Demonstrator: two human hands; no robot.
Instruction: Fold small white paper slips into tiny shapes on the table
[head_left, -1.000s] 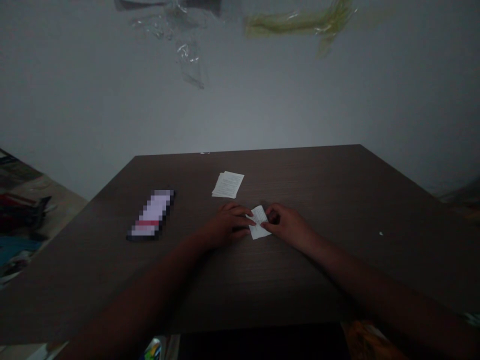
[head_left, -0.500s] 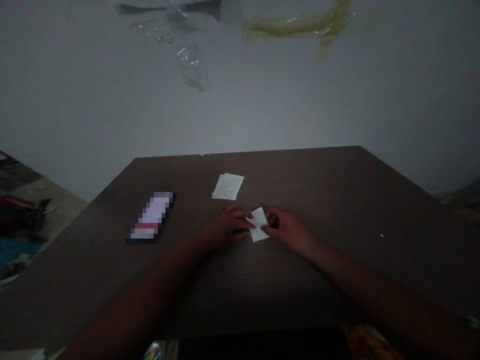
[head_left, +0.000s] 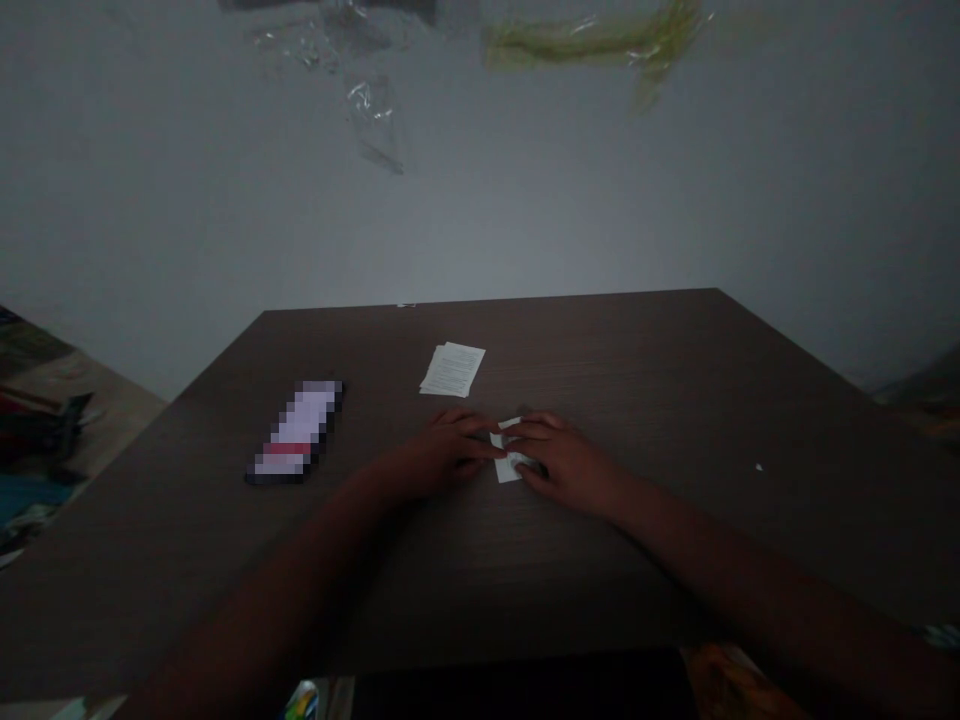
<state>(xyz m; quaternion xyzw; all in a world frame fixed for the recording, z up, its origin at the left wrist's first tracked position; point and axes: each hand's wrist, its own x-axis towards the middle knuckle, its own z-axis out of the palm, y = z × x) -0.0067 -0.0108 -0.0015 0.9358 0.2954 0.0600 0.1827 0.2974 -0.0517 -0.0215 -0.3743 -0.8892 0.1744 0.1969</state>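
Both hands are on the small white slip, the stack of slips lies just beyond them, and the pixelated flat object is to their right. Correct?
No. The head view shows the pixelated flat object to their left. The left hand and right hand are on the small white slip, with the stack of slips just beyond them.

Small paper slip (head_left: 508, 468) matt white; table (head_left: 675, 400) dark wood-grain, matt.

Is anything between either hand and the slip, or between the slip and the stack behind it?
Nothing visible. The left hand touches the slip at its left edge, the right hand lies over its right part. Nothing lies between slip and stack; the phone sits far left.
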